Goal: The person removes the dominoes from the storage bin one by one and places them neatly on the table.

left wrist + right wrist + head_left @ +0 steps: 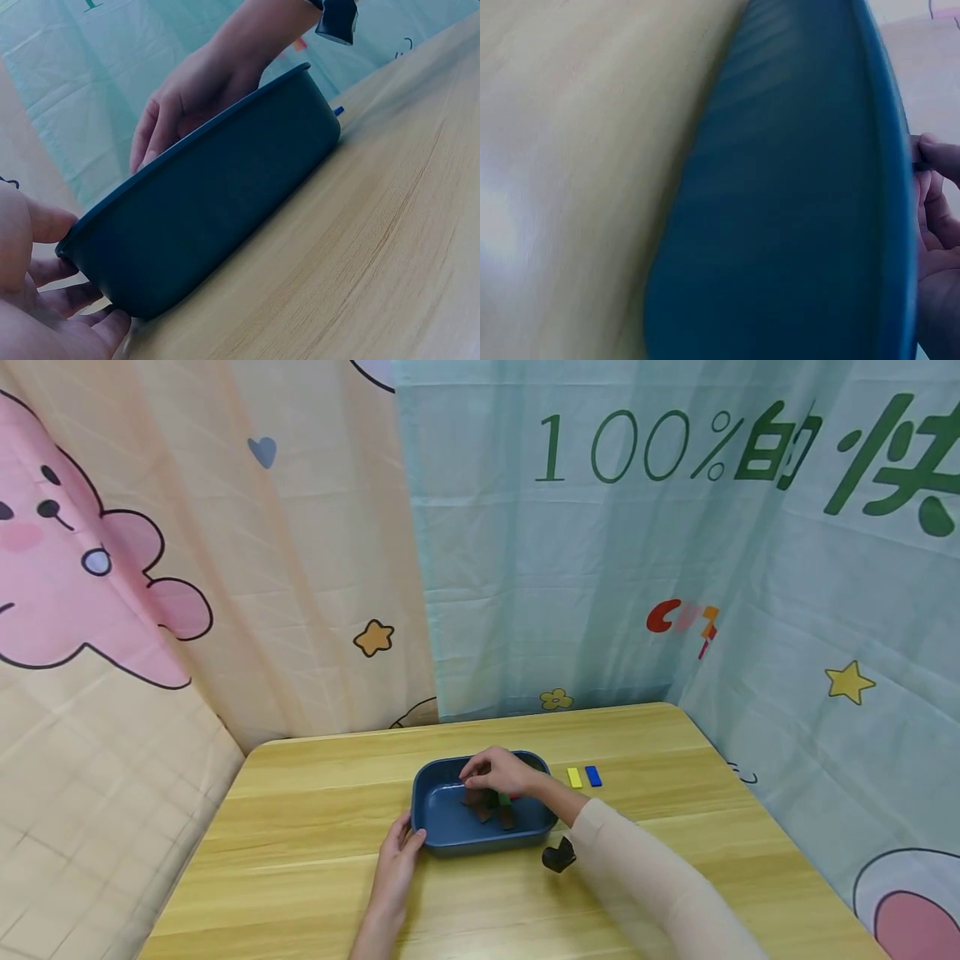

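Note:
A dark blue rectangular tub [480, 846] stands on the wooden table. My left hand [393, 864] grips its left end, thumb at the rim and fingers against the outer wall; the left wrist view shows this too. Over the tub, my right hand [498, 770] reaches in from the right. Its thumb and fingertips pinch a small brown block [916, 151], seen partly behind the rim in the right wrist view. Below that hand lie several flat brown blocks [507, 817] and a green block [504, 797]. A bit of red shows beside them, mostly hidden by the hand.
Right of the tub, a yellow block [574, 777] and a blue block [593, 776] lie side by side on the table [315, 827]. A black wrist camera [558, 856] hangs under the right forearm. Printed curtains [322, 568] stand behind the table's far edge.

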Demonstrator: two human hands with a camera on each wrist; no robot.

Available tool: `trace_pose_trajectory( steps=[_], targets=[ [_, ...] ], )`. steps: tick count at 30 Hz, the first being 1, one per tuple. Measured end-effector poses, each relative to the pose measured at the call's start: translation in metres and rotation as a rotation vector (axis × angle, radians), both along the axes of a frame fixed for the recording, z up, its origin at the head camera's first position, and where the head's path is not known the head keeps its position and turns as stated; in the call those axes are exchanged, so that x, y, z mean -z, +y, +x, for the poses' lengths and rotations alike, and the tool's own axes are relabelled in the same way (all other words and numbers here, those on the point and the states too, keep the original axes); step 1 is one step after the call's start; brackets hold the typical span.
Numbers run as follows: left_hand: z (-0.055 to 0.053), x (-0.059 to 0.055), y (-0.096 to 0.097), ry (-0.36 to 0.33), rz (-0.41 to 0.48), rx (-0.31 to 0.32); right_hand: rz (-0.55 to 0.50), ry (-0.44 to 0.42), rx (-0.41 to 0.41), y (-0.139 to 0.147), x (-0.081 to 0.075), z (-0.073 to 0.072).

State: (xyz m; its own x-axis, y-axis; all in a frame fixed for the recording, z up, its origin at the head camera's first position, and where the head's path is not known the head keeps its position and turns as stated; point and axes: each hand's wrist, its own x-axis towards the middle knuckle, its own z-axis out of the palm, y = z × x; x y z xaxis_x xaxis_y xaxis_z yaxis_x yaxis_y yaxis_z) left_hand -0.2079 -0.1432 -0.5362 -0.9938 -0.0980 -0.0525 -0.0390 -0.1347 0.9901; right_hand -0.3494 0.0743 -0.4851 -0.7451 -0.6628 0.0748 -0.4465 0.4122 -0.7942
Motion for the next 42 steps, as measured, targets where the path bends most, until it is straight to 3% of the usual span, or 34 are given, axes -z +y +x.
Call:
trace_pose_trajectory(
  steps=[14,25,35,42],
  targets=[
    [-0.001,0.001,-0.001,-0.002,0.007,0.003,-0.121,-0.127,0.084,0.047,-0.011,-0.009],
    [-0.001,0.002,-0.002,-0.018,-0.003,0.002,-0.149,-0.111,0.118,0.079,-0.013,-0.014],
    [-0.001,0.001,-0.002,-0.021,0.002,0.003,-0.187,-0.147,0.221,0.117,-0.014,-0.015],
    [-0.002,0.001,-0.001,-0.020,0.001,0.004,-0.170,-0.150,0.344,0.149,-0.010,-0.017]
  ],
)
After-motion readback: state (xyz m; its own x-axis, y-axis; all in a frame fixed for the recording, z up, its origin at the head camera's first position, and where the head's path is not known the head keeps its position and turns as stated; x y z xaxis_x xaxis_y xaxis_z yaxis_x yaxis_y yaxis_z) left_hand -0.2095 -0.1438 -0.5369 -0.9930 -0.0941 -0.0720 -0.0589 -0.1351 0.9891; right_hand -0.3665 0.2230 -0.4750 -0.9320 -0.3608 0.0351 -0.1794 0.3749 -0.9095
